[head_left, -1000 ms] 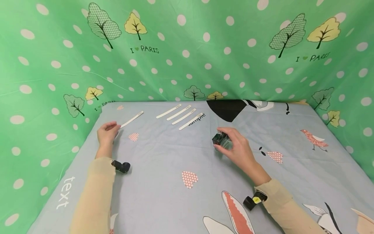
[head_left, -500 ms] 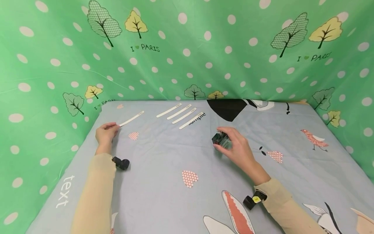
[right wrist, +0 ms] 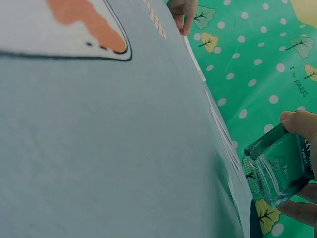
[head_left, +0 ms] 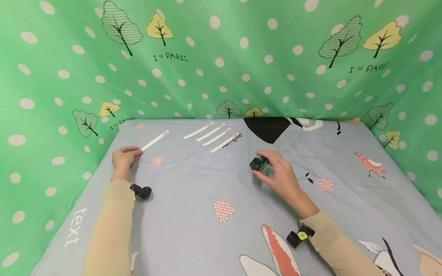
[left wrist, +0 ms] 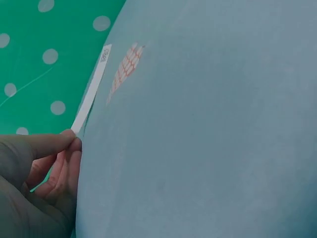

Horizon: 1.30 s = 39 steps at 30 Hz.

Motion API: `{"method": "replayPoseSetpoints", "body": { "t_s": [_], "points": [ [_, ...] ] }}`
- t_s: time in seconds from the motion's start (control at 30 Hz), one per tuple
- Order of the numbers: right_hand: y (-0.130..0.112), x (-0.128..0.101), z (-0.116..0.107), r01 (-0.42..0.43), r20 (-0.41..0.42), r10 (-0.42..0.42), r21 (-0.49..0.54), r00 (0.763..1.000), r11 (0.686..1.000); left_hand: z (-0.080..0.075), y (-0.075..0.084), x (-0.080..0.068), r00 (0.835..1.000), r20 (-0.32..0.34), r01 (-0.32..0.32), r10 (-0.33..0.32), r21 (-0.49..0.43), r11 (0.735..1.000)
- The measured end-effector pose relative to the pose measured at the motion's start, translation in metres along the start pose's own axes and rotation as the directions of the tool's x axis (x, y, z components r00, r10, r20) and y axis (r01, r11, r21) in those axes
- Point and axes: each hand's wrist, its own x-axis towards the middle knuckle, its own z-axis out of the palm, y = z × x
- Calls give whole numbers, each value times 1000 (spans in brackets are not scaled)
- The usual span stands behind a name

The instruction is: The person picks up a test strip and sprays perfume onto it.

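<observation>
My left hand [head_left: 125, 160] pinches the near end of a white paper test strip [head_left: 155, 140] between thumb and fingers at the table's left side. In the left wrist view the strip [left wrist: 92, 94] slants away from the fingertips, with small print at its far end. On the right, my other hand [head_left: 282, 174] grips a square glass perfume bottle [head_left: 258, 164] between thumb and fingers. The right wrist view shows the bottle [right wrist: 278, 166] tilted, its clear base toward the table and lettering on its side. Part of the bottle is hidden by the hand.
Several more white test strips [head_left: 221, 142] lie side by side, slanted, toward the back of the table. A grey-blue printed cloth [head_left: 186, 214] covers the table, and a green dotted curtain [head_left: 193, 69] hangs behind. Each wrist wears a black camera [head_left: 142, 191].
My left hand has shifted slightly left, and the strip it pinches has turned to show more of its flat face. The right hand and the perfume bottle have stayed nearly still.
</observation>
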Motion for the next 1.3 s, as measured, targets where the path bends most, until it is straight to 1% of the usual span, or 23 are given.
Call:
{"method": "replayPoseSetpoints", "body": {
  "t_s": [0.1,0.17,0.27,0.37,0.47,0.6,0.73,0.83,0.93,1.17,1.3],
  "points": [
    [0,1,0,-1,0,1,0,1000,1000,1,2,-3,999,32,21,-19,-56,998],
    [-1,1,0,-1,-1,1,-1,1000,1000,1,3,-8,998,63,28,-22,-94,995],
    [-1,1,0,1,-3,-1,-1,1000,1000,3,8,-17,994,105,20,-5,-140,990],
    [-1,2,0,2,-4,-2,-5,1000,1000,6,11,-23,991,130,3,13,-125,992],
    [-1,2,0,1,-4,-1,-7,1000,1000,9,13,-25,989,143,-19,33,-96,995],
    [-1,1,-1,3,-7,-3,-5,1000,1000,14,17,-30,982,178,-40,59,-112,993],
    [-1,1,-2,7,-12,-7,-1,1000,1000,17,22,-40,970,224,-66,93,-125,990],
    [-1,1,-2,9,-17,-9,1,1000,1000,21,26,-48,960,251,-104,126,-99,990],
    [-1,1,-2,11,-19,-11,1,1000,1000,25,29,-55,948,277,-137,159,-95,986],
    [-1,2,-2,14,-19,-14,-2,1000,1000,34,36,-70,910,339,-223,240,-90,971],
    [0,2,-1,18,-22,-18,-5,1000,1000,40,38,-77,897,361,-240,255,-88,967]
  ]
}}
